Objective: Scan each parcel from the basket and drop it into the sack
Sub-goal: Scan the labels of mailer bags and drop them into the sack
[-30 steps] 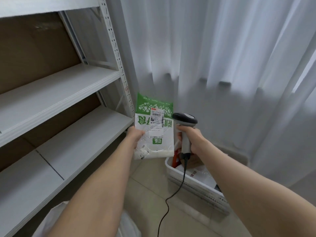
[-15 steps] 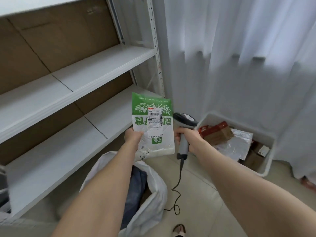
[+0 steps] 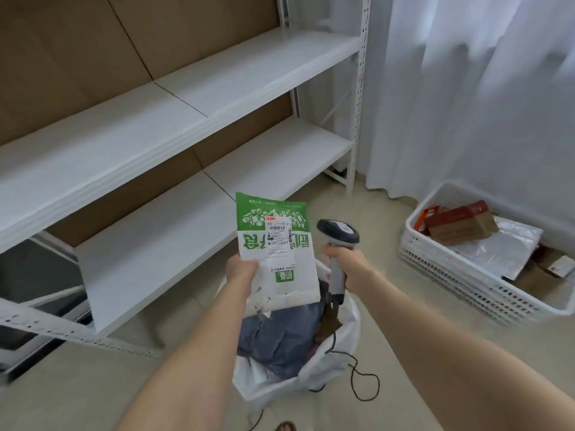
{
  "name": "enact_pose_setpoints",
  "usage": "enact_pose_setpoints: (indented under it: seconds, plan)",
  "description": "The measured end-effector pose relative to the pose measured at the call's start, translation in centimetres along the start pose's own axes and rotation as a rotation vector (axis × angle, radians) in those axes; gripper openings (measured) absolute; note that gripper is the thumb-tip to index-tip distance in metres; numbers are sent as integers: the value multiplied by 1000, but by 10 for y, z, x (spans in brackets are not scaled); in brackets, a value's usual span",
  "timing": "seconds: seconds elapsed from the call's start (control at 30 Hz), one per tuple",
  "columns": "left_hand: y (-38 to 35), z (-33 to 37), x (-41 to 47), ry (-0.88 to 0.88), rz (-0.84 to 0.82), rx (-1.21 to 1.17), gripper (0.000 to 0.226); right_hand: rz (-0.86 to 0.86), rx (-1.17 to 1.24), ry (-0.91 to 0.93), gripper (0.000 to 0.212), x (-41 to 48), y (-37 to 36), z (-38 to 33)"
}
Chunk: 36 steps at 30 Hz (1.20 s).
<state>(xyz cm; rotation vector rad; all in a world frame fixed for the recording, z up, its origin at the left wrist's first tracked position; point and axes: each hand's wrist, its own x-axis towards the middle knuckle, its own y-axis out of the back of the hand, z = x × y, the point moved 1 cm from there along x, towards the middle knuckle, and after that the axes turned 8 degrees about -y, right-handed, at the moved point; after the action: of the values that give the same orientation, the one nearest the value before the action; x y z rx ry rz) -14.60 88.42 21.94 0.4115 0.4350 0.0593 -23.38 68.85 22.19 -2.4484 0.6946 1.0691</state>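
Observation:
My left hand grips the lower left edge of a green and white parcel bag, held upright with its shipping label facing me. Beside it, my right hand holds a grey barcode scanner by the handle; its dark head sits just right of the parcel. Both hover above the open white sack on the floor, which holds a blue-grey bag and a brown item. The white slotted basket stands on the floor at the right with brown boxes and a silver mailer inside.
A white metal shelving unit with brown backing fills the left and centre. White curtains hang at the back right. The scanner's black cable loops on the tiled floor beside the sack. A sandal tip shows at the bottom edge.
My view has swung left and down: the sack has come into full view under the parcel and the basket has shifted to the right. Both hands keep the same grips.

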Motion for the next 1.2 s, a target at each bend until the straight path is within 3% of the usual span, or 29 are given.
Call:
enact_pose_setpoints:
  seconds: [0.23, 0.37, 0.47, 0.53, 0.6, 0.67, 0.8, 0.93, 1.0, 1.2]
  plan:
    - [60, -66, 104, 118, -198, 142, 24, 59, -34, -70, 23, 60, -75, 63]
    - [47, -116, 148, 203, -394, 128, 27, 24, -78, -162, 31, 99, -91, 106]
    - [25, -153, 169, 115, -411, 198, 32, 73, -57, -225, 30, 133, -91, 140]
    - [19, -173, 183, 13, -300, 401, 34, 224, -68, -204, 29, 160, -87, 161]
    - [23, -189, 198, -78, -166, 815, 40, 310, -140, -193, 26, 181, -88, 173]
    - [30, -203, 214, -73, -156, 1001, 40, 353, -246, -178, 24, 201, -95, 181]
    - [32, -233, 241, 60, -321, 871, 56, 290, -420, -149, 42, 243, -128, 203]
    - [26, -212, 253, -257, -36, 670, 52, 226, -474, -106, 75, 296, -160, 225]
    - [25, -204, 258, -371, 10, 629, 51, 213, -468, -83, 78, 304, -179, 218]
    - [18, -232, 269, -294, -226, 826, 54, 183, -547, -283, 86, 334, -186, 231]
